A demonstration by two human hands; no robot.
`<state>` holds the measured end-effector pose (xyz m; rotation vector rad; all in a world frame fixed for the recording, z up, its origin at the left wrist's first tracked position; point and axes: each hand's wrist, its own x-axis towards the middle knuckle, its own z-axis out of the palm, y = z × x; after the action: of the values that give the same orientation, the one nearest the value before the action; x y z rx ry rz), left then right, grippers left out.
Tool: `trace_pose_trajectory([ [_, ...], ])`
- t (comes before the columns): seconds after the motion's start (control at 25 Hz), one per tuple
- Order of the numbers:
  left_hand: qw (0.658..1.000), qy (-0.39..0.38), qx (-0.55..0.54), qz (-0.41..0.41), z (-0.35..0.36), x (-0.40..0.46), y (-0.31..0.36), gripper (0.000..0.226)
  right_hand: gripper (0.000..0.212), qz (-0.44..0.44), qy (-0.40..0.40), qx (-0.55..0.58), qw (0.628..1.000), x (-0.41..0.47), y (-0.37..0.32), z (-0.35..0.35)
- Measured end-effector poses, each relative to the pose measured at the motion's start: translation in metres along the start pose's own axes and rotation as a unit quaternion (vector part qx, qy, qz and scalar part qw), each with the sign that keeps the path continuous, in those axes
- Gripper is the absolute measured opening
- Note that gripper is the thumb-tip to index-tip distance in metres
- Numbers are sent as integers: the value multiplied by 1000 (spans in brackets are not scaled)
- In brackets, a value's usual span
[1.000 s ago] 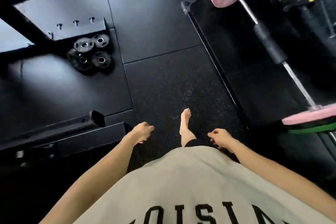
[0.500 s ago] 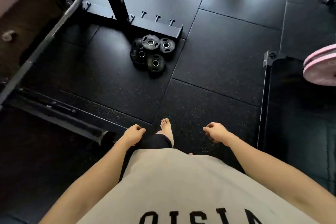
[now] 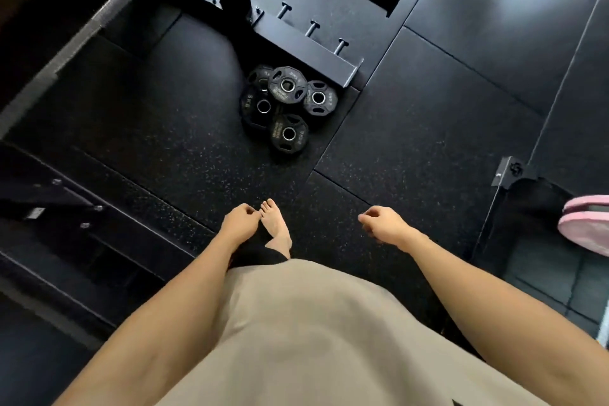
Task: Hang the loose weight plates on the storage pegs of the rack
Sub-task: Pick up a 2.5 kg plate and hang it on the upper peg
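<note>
Since half a sec ago the person has stepped closer: the heap of small black rubber-coated weight plates with steel-ringed centre holes (image 3: pixel 284 105) now sits bigger, centre of frame a bit above middle, where before it lay smaller and further up-left. The pink bumper plate (image 3: pixel 586 224) has slid to the far right edge.

Head view, the only one. Plates lie flat and overlapping on the black speckled rubber floor (image 3: pixel 164 128), about five of them, none hung yet. Just above them, touching or nearly so, is the black steel base bar of the rack (image 3: pixel 306 43) w/ three short steel storage pegs (image 3: pixel 311 28) sticking up, all bare. Left hand (image 3: pixel 238 222) hangs lower centre, fingers loosely curled, holding nothing; right hand (image 3: pixel 384 224) same, loosely curled, thumb near forefinger, empty. A bare foot (image 3: pixel 275 227) is forward between the hands.

Risks, as I judge it: feet are bare, so a plate slipping from a one-hand pinch would land on toes. Plates overlap, so lifting a lower one first could tip the upper ones off and trap fingers. Pegs are low and close together; a plate brought in tilted may catch on the peg cap and drop. A grey knurled steel barbell (image 3: pixel 82 30) runs diagonally upper left, a shin hazard when bending.
</note>
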<state>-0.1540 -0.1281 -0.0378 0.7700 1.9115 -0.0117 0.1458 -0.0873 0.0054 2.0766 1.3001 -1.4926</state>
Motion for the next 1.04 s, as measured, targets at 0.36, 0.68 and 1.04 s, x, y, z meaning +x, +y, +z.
trace_pose_trajectory([
  [0.36, 991, -28, -67, -112, -6, 146, 72, 21, 23, 1, -52, -30, 998, 216, -130, -76],
  [0.68, 949, -44, -171, -262, 91, 322, 94, 21, 30, -32, -98, -117, 988, 462, -175, -55],
  [1.04, 876, 25, -364, -316, 184, 559, 96, 47, 54, -111, -6, -178, 978, 691, -196, 10],
])
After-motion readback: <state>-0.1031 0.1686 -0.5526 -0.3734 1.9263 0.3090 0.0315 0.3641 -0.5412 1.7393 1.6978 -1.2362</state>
